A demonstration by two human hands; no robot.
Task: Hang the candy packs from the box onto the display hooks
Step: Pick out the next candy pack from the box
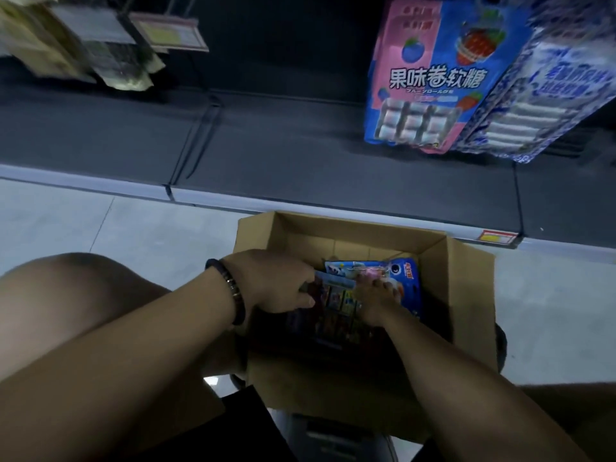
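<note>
An open cardboard box [466, 295] sits on the floor in front of me. Inside lie several candy packs: a dark purple stack [336, 308] and a blue pack with a cartoon face [396, 271]. My left hand [280, 285], with a dark bead bracelet on the wrist, grips the left edge of the dark stack. My right hand [373, 301] reaches into the box and lies on the packs; its fingers curl down among them, and whether they hold a pack I cannot tell. On display hooks above hang a pink and blue candy pack [433, 78] and a blue and white pack [540, 95].
A dark bottom shelf [266, 155] runs across behind the box, with a red and yellow price tag [498, 237] on its front edge. Blurred greenish packs [123, 61] and a price label [170, 35] hang at the upper left. My bare knee [76, 295] is at the left.
</note>
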